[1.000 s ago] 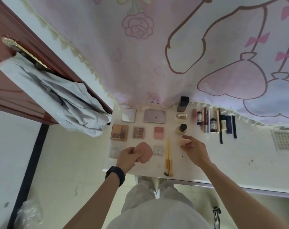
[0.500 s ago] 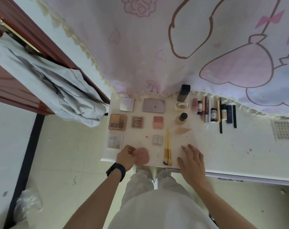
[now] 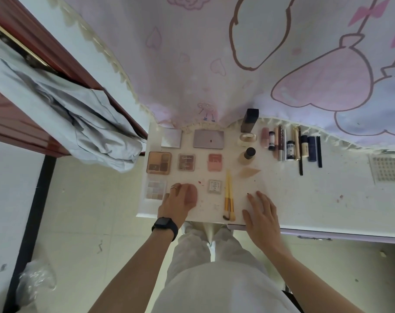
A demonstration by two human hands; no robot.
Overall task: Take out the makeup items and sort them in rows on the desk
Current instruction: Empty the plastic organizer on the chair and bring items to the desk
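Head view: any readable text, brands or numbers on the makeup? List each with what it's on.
Nothing reads as legible text.
Brown palette: light script across the lid, too blurred.
Pink palette: faint marks, unreadable.
Small square compact: framed dark print, too small.
Grey case: one small dark mark, not legible.
Dark-banded tube and small bottle: print too small.

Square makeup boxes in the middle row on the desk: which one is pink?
The pink square compact at the row's right end; the wide tan eyeshadow palette and the dark brown square palette are brownish.
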